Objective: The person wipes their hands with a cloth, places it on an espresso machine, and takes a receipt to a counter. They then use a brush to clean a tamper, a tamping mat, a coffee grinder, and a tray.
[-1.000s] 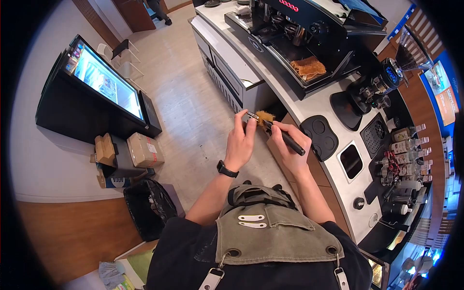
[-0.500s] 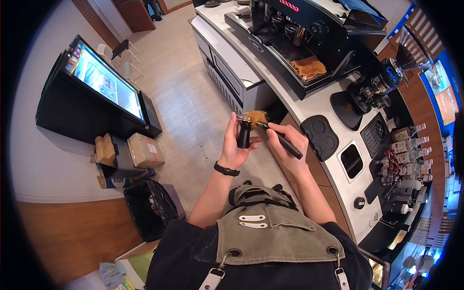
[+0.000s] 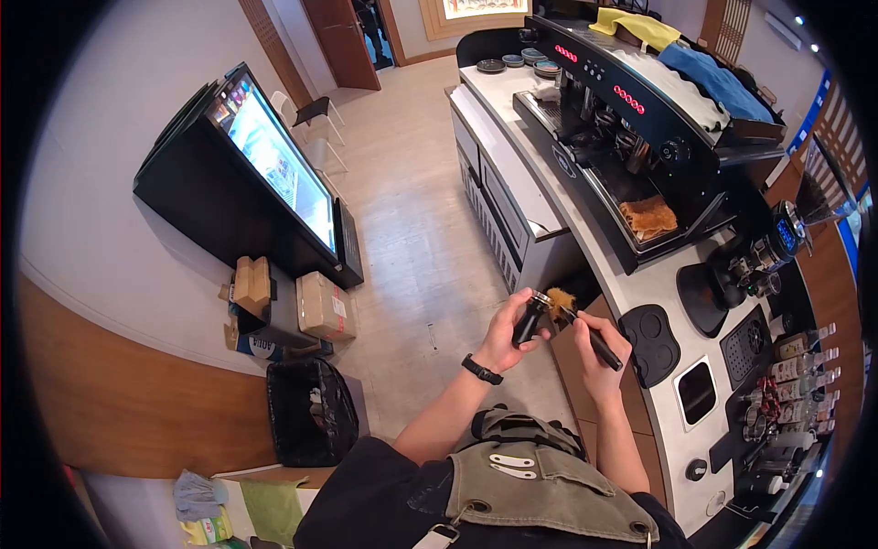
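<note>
My left hand (image 3: 504,339) is wrapped round a short black-handled coffee tool (image 3: 527,326) with a silver round end on top. Whether it is a tamper or a portafilter I cannot tell. In my right hand (image 3: 600,368) is a brush (image 3: 604,351) with a dark handle, gripped between thumb and fingers. Its tan bristles (image 3: 561,302) lie against or right beside the tool's silver end; actual contact is too small to make out. Both hands are above the floor, just left of the counter edge.
Along the right runs the white counter (image 3: 654,403), carrying a black mat (image 3: 651,346), an espresso machine (image 3: 631,137), a coffee grinder (image 3: 745,270) and several bottles (image 3: 805,366). On the left stand a display fridge (image 3: 265,174), a cardboard box (image 3: 324,306) and a lined bin (image 3: 311,412).
The camera view has turned, so the surroundings and both hands appear further right and lower. The tool tilts more in view, and the brush stays at its silver end. Both grips are unchanged.
</note>
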{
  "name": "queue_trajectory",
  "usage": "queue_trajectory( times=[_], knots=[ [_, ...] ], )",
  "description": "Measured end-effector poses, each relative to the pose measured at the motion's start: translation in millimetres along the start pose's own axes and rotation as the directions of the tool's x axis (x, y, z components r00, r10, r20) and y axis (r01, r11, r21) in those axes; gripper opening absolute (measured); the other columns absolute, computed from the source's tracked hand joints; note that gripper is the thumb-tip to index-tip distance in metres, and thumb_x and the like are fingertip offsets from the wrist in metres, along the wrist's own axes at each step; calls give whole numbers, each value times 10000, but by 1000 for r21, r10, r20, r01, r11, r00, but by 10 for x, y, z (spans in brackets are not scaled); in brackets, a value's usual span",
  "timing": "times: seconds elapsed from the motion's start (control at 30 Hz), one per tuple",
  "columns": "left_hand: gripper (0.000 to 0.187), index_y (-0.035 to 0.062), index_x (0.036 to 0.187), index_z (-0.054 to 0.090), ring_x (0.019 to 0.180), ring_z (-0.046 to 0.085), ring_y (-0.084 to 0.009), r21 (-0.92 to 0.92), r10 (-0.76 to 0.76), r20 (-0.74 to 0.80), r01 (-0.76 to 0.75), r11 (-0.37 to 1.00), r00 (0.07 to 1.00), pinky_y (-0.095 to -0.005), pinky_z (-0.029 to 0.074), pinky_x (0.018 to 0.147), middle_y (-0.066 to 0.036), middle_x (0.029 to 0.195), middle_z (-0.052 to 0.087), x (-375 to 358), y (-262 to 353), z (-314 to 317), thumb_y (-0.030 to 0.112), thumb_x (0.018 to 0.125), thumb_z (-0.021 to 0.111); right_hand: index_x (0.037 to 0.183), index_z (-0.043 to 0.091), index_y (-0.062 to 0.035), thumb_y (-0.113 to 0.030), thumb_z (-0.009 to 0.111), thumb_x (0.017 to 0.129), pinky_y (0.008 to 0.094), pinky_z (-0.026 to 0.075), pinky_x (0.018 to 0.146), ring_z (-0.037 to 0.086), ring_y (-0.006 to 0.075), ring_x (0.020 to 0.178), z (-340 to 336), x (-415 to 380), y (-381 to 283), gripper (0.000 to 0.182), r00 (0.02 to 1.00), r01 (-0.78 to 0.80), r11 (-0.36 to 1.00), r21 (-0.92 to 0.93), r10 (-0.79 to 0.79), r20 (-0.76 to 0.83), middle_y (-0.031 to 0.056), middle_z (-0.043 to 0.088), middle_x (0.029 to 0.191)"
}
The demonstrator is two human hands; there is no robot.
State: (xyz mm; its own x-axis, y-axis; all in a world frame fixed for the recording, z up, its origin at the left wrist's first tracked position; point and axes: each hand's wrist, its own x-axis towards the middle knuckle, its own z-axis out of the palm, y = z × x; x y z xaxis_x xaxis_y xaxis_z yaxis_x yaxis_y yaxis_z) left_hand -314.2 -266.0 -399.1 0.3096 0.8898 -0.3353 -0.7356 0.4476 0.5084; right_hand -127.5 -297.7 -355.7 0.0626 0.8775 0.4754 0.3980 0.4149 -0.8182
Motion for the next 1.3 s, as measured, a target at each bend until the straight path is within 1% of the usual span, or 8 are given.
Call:
queue_trajectory(
  times=[0.27,0.47,0.6,0.77,0.93,1.1,1.2,1.3],
  knots=[
    [324,154,1094,515,594,590,-144,228,111,-87,-88,970,990,-248,367,389,-38,995,618,191,-169,-60,431,996,650,1039,745,33,-94,734,970,253,503,641,631,91,692,-7,-18,124,145,992,-123,988,89,124,-7,81,708,782],
    [408,49,1091,422,527,544,-102,655,474,1,-358,665,881,-259,405,368,-75,939,605,131,-99,240,319,988,711,1037,749,20,-101,757,946,257,515,650,676,138,693,-22,159,53,151,1000,12,1000,-14,-12,-7,111,724,806],
    [402,42,1089,423,543,543,-94,636,473,-23,-352,686,881,-255,409,370,-94,988,613,165,3,226,294,979,717,1038,755,27,-112,761,950,244,504,636,656,92,694,-126,129,364,164,989,-145,989,34,144,38,78,732,802],
    [363,54,1081,427,533,547,-112,573,455,-56,-344,743,889,-260,405,365,-89,963,590,218,-42,193,293,989,684,1033,758,22,-128,772,947,223,473,618,597,53,671,-23,200,47,173,999,-33,992,121,37,-35,48,702,754],
    [282,90,1072,437,502,548,-139,394,360,-89,-299,869,929,-272,399,357,-88,925,575,209,72,188,264,995,646,1044,763,8,-114,762,952,222,477,626,617,47,691,-112,125,416,153,949,-312,934,175,314,17,30,711,768],
    [263,101,1068,437,498,554,-136,374,347,-96,-290,881,933,-274,389,348,-71,893,587,193,49,167,271,1017,631,1055,755,15,-80,741,959,227,496,658,611,44,715,-10,207,52,135,1000,-12,978,210,12,5,32,723,809],
    [303,96,1113,440,516,571,-142,335,361,-82,-315,888,929,-275,409,367,-70,909,594,129,149,8,290,1012,650,1009,752,29,-139,723,980,260,518,750,618,63,796,11,-43,790,174,898,-414,910,33,402,176,44,738,823],
    [309,99,1133,512,549,582,-147,291,335,-123,-289,912,934,-283,451,405,-57,881,587,15,207,-34,340,1009,661,994,750,16,-169,723,1007,230,447,657,542,40,711,-14,-150,661,188,928,-372,907,196,361,90,-34,635,744]
  ],
)
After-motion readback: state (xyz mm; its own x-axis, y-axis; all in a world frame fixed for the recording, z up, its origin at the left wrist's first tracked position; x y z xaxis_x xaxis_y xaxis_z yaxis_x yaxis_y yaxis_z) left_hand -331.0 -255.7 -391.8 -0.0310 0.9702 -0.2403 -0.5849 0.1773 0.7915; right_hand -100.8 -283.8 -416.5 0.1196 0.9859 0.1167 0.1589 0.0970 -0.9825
